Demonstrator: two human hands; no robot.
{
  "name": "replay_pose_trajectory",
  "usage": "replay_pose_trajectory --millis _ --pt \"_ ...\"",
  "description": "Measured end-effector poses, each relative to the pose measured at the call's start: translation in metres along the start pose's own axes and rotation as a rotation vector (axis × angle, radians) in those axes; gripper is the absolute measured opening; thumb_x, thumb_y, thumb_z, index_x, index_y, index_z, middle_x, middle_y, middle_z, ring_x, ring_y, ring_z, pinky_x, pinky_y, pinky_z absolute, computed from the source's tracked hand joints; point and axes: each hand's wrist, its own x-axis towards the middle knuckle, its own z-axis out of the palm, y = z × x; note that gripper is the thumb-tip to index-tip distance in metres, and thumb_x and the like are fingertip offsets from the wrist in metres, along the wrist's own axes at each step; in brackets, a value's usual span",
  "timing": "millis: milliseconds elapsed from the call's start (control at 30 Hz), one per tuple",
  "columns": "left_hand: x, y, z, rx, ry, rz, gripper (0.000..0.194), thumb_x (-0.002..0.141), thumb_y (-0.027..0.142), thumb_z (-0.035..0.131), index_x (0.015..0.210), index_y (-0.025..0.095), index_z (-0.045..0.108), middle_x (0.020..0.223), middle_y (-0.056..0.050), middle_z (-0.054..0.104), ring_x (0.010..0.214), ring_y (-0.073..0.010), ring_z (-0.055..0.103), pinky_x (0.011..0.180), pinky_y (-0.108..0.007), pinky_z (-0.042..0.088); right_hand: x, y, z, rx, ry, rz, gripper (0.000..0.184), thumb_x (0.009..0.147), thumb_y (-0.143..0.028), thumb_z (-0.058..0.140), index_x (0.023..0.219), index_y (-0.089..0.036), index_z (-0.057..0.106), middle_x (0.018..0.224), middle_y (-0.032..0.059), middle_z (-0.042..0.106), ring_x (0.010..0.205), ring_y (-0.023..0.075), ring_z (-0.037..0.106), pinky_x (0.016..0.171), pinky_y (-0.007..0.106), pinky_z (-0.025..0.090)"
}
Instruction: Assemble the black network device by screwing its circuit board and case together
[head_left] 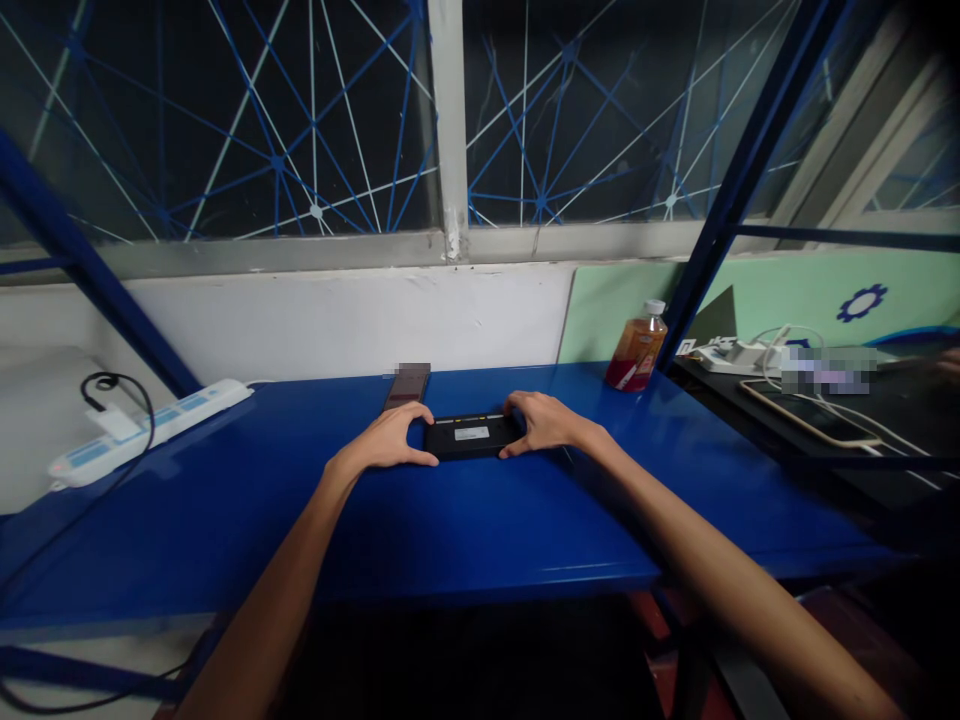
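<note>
A flat black box [472,436] with a white label and small yellow marks along its far edge is between my hands, over the middle of the blue table. My left hand [390,437] grips its left end, thumb at the near corner and fingers at the far one. At the right end, my right hand [541,424] holds it in the same way, fingers curled over the far corner. Whether the box rests on the table or is slightly lifted, I cannot tell. Just behind my left hand lies a dark phone-like slab [407,386], its near part hidden by the hand.
A white power strip [161,425] with a plugged-in adapter and black cable lies on the left of the blue table [480,530]. A bottle of reddish drink [637,346] stands at the back right. On the dark neighbouring table lie a phone [810,412] and white cables.
</note>
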Motion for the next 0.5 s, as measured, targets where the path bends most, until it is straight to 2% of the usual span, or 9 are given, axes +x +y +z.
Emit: replay_pose_trajectory --millis 267,500 --pt "-0.002 0.005 -0.003 0.038 -0.018 -0.029 0.063 0.061 0.063 0.073 0.109 0.025 0.057 0.128 -0.008 0.055 0.113 -0.0336 0.052 0.091 -0.043 0.04 -0.002 -0.005 -0.003 -0.003 -0.02 0.012 0.066 0.059 -0.067 0.075 0.1 -0.019 0.059 0.099 0.0091 0.065 0.083 0.0256 0.06 0.063 0.032 0.04" --pt "-0.002 0.013 -0.003 0.059 -0.012 -0.045 0.066 0.06 0.065 0.073 0.109 0.024 0.057 0.125 -0.008 0.056 0.111 -0.0335 0.053 0.087 -0.041 0.042 -0.002 -0.007 -0.006 -0.009 -0.053 0.032 0.07 0.059 -0.07 0.073 0.103 -0.018 0.06 0.097 0.0098 0.067 0.079 0.0254 0.061 0.06 0.031 0.039"
